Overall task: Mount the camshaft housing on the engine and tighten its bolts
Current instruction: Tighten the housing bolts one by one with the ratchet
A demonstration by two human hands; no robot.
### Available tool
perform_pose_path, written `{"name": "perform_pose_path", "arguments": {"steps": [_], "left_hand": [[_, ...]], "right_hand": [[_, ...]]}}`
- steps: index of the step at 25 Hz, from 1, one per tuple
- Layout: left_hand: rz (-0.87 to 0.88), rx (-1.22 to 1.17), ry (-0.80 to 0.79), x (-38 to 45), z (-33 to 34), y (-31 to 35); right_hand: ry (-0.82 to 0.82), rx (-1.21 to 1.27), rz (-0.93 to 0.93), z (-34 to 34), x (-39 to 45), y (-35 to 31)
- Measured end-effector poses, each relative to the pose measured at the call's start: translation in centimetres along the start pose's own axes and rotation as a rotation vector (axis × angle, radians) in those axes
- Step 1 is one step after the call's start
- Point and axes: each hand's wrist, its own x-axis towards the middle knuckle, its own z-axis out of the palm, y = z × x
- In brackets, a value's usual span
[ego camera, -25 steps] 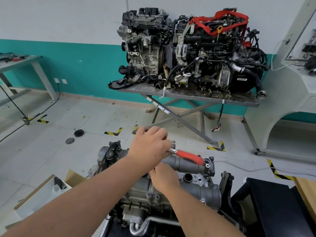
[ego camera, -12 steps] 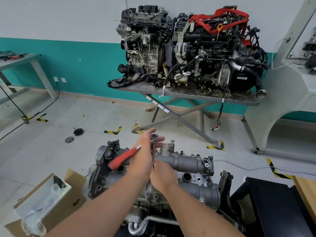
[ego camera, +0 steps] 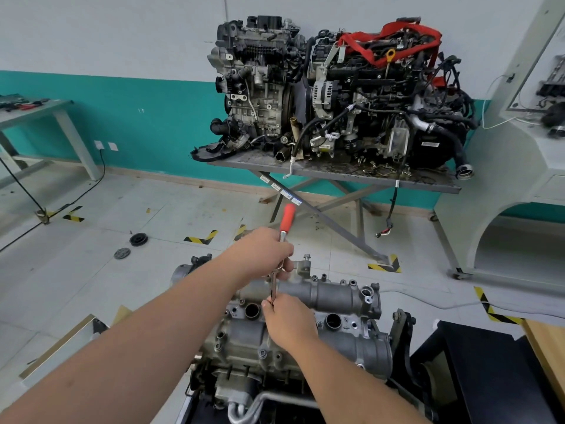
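Note:
The grey camshaft housing (ego camera: pixel 330 293) lies on top of the engine (ego camera: pixel 244 347) in front of me. A ratchet wrench with a red handle (ego camera: pixel 287 217) stands over its middle, handle pointing away from me. My left hand (ego camera: pixel 263 250) grips the wrench at its head end. A thin steel extension (ego camera: pixel 274 286) runs down from the wrench to the housing. My right hand (ego camera: pixel 289 321) pinches the extension's lower end, hiding the bolt beneath. Several bolts (ego camera: pixel 324 276) stand along the housing's far edge.
Two dirty engines (ego camera: pixel 336 87) sit on a metal folding table (ego camera: pixel 336 175) by the teal wall. An open cardboard box (ego camera: pixel 70 341) is at lower left, a dark cabinet (ego camera: pixel 489 377) at lower right. Two round parts (ego camera: pixel 138 239) lie on the tiled floor.
The red handle has swung from pointing right, round through the left, to pointing away from me. My left hand turned with it; my right hand stayed on the extension.

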Motion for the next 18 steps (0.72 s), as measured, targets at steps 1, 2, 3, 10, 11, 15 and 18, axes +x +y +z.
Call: {"name": "perform_pose_path", "arguments": {"steps": [1,2,3,10,11,15,18], "left_hand": [[0.053,0.245,0.007,0.1,-0.1,0.6],[0.105,0.505,0.026,0.2,-0.1,1.2],[0.160,0.750,0.060,0.3,0.0,1.5],[0.854,1.051,0.691,-0.1,1.6,-3.6],[0.879,0.938,0.765,-0.1,2.0,-4.3],[0.793,0.482,0.760,-0.4,4.2,-6.4],[0.554,-0.375,0.428,-1.1,5.5,-6.0]], "right_hand": [[0.001,0.003,-0.004,0.0,0.0,0.0],[0.004,0.004,-0.008,0.0,0.0,-0.1],[0.004,0.002,-0.006,0.0,0.0,-0.1],[-0.003,-0.008,0.011,-0.1,0.2,-0.2],[-0.003,-0.013,0.012,-0.1,0.2,-0.3],[0.058,0.122,0.042,-0.2,-0.3,-0.3],[0.022,0.036,0.024,-0.4,-0.1,-0.5]]}}
